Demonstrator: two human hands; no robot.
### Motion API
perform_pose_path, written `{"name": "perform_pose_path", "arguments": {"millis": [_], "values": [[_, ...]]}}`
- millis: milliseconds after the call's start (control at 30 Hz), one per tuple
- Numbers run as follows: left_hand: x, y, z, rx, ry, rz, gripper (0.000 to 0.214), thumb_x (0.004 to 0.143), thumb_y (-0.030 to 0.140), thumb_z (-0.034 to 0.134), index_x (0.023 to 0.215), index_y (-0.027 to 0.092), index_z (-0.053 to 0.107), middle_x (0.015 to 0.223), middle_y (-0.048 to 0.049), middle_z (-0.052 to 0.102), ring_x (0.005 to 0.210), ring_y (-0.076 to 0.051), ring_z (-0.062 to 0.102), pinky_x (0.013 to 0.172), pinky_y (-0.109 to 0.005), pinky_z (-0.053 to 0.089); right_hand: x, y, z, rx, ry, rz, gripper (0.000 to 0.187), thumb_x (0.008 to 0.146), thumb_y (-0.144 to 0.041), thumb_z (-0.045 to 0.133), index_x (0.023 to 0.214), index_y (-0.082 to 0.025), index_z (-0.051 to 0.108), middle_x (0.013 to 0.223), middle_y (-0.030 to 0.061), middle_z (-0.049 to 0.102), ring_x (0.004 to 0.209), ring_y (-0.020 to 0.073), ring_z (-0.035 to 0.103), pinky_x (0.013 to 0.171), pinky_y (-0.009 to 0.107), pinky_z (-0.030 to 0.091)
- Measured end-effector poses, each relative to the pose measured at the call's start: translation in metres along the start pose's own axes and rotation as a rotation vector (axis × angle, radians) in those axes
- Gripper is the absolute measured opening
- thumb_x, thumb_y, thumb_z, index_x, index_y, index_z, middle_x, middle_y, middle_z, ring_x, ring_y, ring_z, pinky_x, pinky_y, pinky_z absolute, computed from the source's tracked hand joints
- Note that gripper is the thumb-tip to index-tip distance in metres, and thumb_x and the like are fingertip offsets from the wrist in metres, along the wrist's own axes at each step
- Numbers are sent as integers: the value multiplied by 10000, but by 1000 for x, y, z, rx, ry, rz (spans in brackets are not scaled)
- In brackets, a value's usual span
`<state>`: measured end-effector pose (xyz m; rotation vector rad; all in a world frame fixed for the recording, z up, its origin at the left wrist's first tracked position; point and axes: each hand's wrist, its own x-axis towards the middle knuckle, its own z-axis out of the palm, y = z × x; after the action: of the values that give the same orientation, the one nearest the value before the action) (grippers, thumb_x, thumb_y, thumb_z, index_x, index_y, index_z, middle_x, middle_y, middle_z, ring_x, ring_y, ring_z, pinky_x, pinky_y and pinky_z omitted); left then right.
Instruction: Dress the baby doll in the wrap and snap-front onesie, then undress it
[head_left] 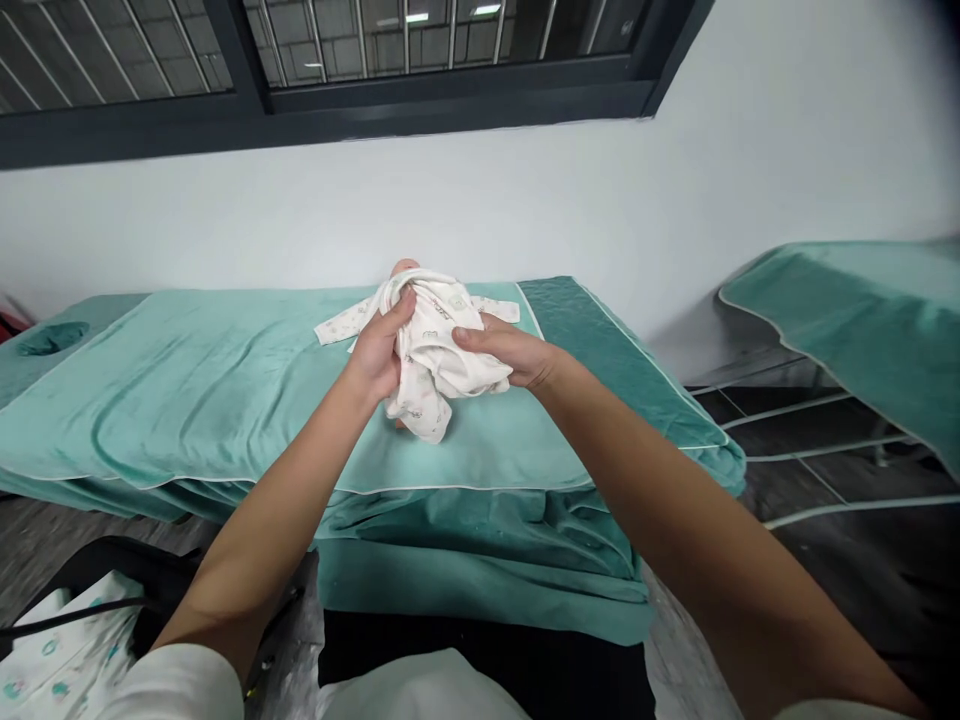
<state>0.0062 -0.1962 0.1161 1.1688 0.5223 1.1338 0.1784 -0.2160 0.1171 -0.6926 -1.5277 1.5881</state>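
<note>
Both hands grip a bunched white baby garment (pixel 450 345) with a small print, held up above the bed. My left hand (pixel 381 350) is closed on its left edge, thumb on top. On the other side my right hand (pixel 510 345) pinches the cloth, its thumb across the front. Behind it lies a doll or baby figure, mostly hidden; a skin-coloured rounded part (pixel 405 266) shows above the cloth. Two printed sleeves, a left one (pixel 341 324) and a right one (pixel 501 309), stretch out sideways behind the garment. Whether they belong to the same piece, I cannot tell.
The bed (pixel 187 380) has a green velvety cover and stands against a white wall below a barred window (pixel 420 50). To the right is another green-covered bed (pixel 885 310) with metal rails. White printed cloth (pixel 75 650) lies on something black at lower left.
</note>
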Motion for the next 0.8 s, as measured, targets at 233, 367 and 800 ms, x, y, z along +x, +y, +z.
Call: {"name": "perform_pose_path", "arguments": {"millis": [233,367,800], "values": [[-4,-8,-3,-22,-87,-139,431,820,630,664,853,201,636,420,65,441,380,-114,486,521,-282,496,1,5,-5,-6,-65,-8,405,732,-442,837,1011,-180,703,890,39,737,788,176,688,706,283,568],[-9,-3,-3,66,-204,-235,464,793,606,714,670,188,554,395,73,399,314,-55,316,392,-230,384,8,16,-8,141,170,-172,357,758,-513,799,912,-217,673,784,19,703,780,191,689,729,304,572],[-5,-16,-37,457,-56,-318,402,790,419,750,603,180,486,456,51,429,401,-58,343,424,-216,276,-6,77,-6,221,203,53,359,727,-389,837,998,-184,718,885,42,744,829,195,689,759,294,553]]}}
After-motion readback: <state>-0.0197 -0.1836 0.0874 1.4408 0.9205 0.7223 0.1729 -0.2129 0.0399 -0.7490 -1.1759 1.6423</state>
